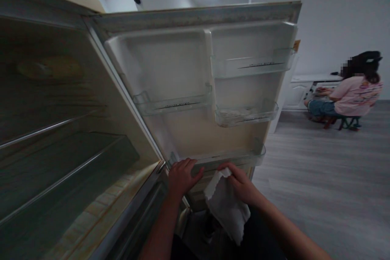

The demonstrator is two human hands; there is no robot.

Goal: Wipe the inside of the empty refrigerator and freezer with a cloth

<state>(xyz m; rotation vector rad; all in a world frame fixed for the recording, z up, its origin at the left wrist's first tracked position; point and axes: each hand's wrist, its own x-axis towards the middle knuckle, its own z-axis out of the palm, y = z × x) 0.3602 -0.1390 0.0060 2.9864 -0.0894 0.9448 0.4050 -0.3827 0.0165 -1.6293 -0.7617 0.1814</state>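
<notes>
An open refrigerator door [183,126] fills the middle of the view, with clear plastic shelves along its inside. My left hand [183,176] is at the left end of the lowest door shelf [225,159], fingers hooked over its rim and thumb in front. Pinched in my right hand [242,183] is a thin white cloth [227,203], which hangs down crumpled in front of the door's bottom. That hand is close to the right part of the same shelf. Whether its fingertips touch the shelf I cannot tell.
At left is the refrigerator's dark inside, with a glass shelf [61,174] and a yellowish stained lower edge. A middle door shelf [246,118] holds something pale. Far right, a person [353,95] sits on a low stool by a white cabinet [297,94]. Grey floor [310,174] lies between.
</notes>
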